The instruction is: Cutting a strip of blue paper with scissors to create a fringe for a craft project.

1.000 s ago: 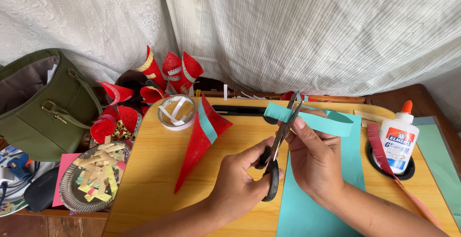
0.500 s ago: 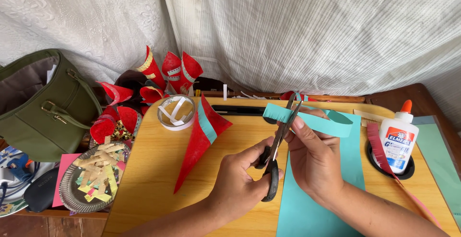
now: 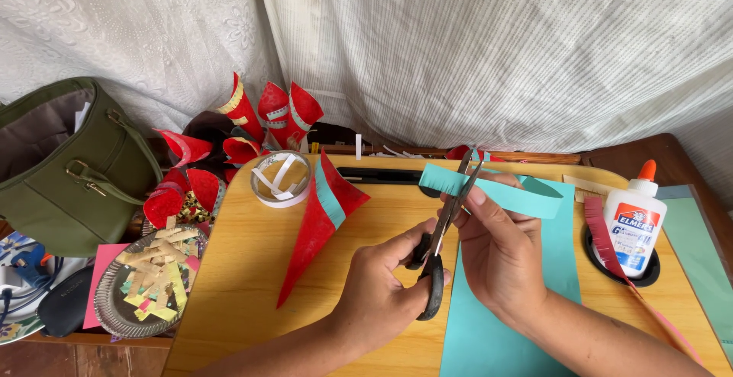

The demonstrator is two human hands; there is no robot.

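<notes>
Left hand (image 3: 382,289) gripping black-handled scissors (image 3: 439,243) near centre, right hand (image 3: 496,258) pinching teal paper strip (image 3: 496,191) w/ blades around it, red paper cone (image 3: 321,220) to left, white glue bottle (image 3: 635,220) far right.

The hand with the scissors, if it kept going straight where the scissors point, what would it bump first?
The left hand aims the scissors up and away. Their blades are already at the teal paper strip, so probably that first, then the white curtain behind.
</notes>
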